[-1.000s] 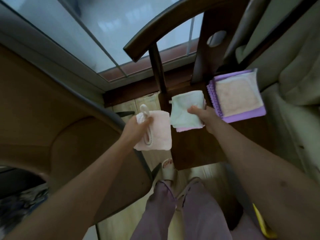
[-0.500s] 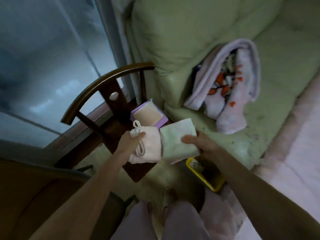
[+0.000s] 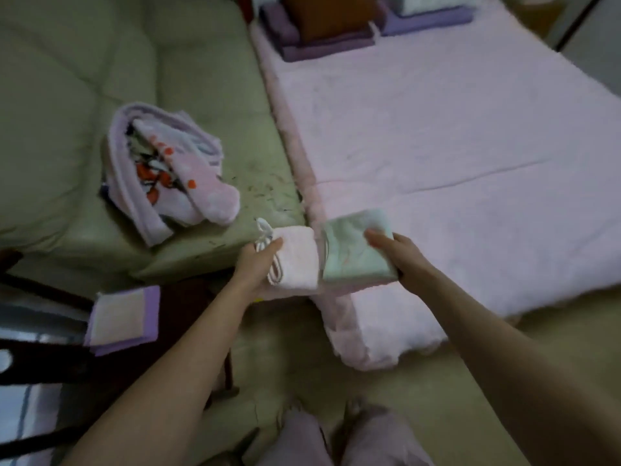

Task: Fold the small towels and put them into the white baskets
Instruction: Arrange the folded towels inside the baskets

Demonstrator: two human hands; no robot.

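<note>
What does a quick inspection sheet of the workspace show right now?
Surface: pink blanket spread beside the green sofa.
Job's things: folded pink towel and folded green towel, both carried; folded stack on the dark chair; white baskets not seen.
Clutter: patterned towel heap on the sofa.
Hands: left hand grips the pink towel; right hand grips the green towel.
Cables: nothing seen.
Surroundings: purple folded linen at the blanket's far end.

Folded pale-pink terry towel with white hanging loop [image 3: 295, 257] and folded mint-green towel [image 3: 356, 253] held side by side, edges touching, above pink mattress corner.
</note>
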